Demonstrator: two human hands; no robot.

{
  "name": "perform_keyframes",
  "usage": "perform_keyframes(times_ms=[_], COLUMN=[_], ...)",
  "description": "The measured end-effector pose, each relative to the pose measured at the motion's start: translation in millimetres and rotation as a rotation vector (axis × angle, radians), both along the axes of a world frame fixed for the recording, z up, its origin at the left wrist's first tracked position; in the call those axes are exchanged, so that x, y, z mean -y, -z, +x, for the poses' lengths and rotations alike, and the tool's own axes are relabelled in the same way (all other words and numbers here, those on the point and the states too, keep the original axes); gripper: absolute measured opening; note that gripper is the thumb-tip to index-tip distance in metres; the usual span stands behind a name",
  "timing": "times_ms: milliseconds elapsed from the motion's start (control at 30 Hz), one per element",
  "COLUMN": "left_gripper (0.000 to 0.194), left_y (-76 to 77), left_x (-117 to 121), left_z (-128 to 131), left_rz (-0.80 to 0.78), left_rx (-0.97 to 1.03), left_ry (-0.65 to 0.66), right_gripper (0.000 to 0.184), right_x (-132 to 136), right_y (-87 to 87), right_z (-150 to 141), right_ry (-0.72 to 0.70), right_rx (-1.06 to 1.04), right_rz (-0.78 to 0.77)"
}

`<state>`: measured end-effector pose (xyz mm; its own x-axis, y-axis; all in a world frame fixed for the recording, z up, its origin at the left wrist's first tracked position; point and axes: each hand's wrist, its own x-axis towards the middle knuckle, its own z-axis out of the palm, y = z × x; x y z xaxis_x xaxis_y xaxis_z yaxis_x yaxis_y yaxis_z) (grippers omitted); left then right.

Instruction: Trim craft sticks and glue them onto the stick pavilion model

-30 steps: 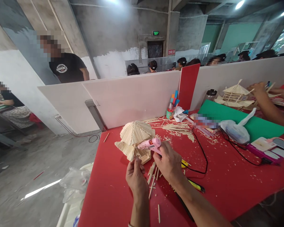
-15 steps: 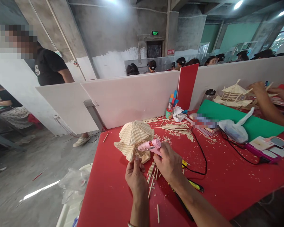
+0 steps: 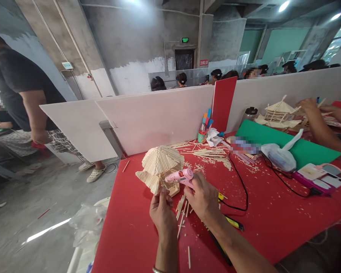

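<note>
A pavilion model (image 3: 161, 161) of pale wooden sticks, with a two-tiered roof, stands on the red table (image 3: 136, 227). My right hand (image 3: 203, 193) is wrapped round a pink hot glue gun (image 3: 179, 176), its nozzle pointing left at the model's lower part, beneath the upper roof. My left hand (image 3: 162, 208) pinches at the near corner of the lower roof; its fingertips hide whatever is between them. Loose sticks (image 3: 183, 208) lie just right of my left hand. Below my right forearm is a yellow-and-black cutter (image 3: 234, 223).
More sticks (image 3: 213, 152) and scraps lie behind the glue gun. A black cable (image 3: 246, 189) loops across the right side, near a power strip (image 3: 315, 184) and a plastic bag (image 3: 281, 156). White partition boards (image 3: 159, 117) edge the table. Another person's hands (image 3: 309, 106) work at far right.
The person in black at the left has moved nearer and further left. My hands, the glue gun and the model hold nearly the same position; the view has shifted slightly.
</note>
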<state>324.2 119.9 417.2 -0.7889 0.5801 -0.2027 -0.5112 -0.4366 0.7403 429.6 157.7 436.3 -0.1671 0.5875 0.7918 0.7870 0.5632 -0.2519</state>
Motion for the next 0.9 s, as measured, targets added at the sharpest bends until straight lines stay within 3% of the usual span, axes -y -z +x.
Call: perform_keyframes(times_ms=[500,900], left_gripper=[0.041,0.027], left_y=[-2.3,0.9], left_x=[1.7,4.3], left_z=[0.2,0.4], left_rz=[-0.044,-0.028], left_rx=[0.003,-0.081], left_ry=[-0.001,-0.007], right_gripper=[0.017,0.017], right_x=[5.1,5.7], right_y=[2.3,7.4], right_z=[8.7,13.5], right_ry=[0.011,-0.014], right_rx=[-0.005,0.016], right_rz=[0.016,0.0])
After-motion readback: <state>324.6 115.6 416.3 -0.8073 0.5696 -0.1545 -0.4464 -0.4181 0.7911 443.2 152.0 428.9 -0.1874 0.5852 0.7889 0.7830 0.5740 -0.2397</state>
